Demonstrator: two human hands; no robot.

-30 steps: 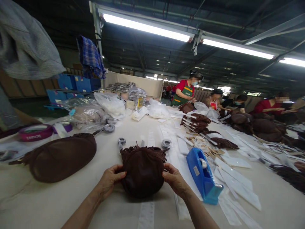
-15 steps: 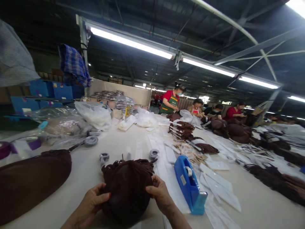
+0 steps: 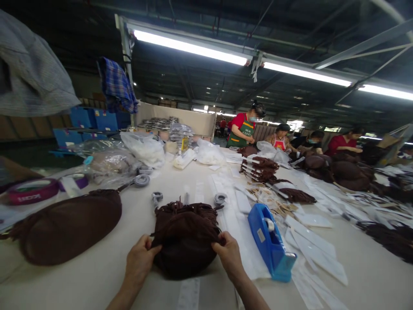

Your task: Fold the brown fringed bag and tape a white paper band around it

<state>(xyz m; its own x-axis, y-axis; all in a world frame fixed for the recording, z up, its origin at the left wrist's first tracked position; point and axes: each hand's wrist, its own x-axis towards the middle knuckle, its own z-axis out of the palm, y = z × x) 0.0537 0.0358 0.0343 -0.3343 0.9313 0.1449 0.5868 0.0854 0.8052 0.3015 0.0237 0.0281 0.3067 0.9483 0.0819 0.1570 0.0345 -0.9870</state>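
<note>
In front of me on the table lies a dark brown, soft bag [image 3: 185, 241] with a gathered, fringed-looking upper edge. My left hand [image 3: 139, 258] pinches its left edge between thumb and fingers. On the opposite edge, my right hand [image 3: 229, 254] has the same kind of pinch. Two grey wrapped rings show just past the bag, a left ring [image 3: 157, 198] and a right ring [image 3: 220, 199]. A second brown bag [image 3: 71, 228], oval and smooth, lies to the left, its strap leading to another grey wrapped ring [image 3: 142, 180].
A blue tape dispenser [image 3: 269, 243] stands right of my right hand. White sheets [image 3: 318, 249] lie beyond it. Purple tape rolls [image 3: 34, 191] and plastic bags [image 3: 143, 148] are at left. Stacked brown goods [image 3: 258, 170] and co-workers, one in a green apron [image 3: 241, 131], are farther back.
The view has swung left, so the scene sits farther right. The bag's front, smooth and bulging before, now looks lower and folded, with more fringe showing. Both hands still pinch its edges.
</note>
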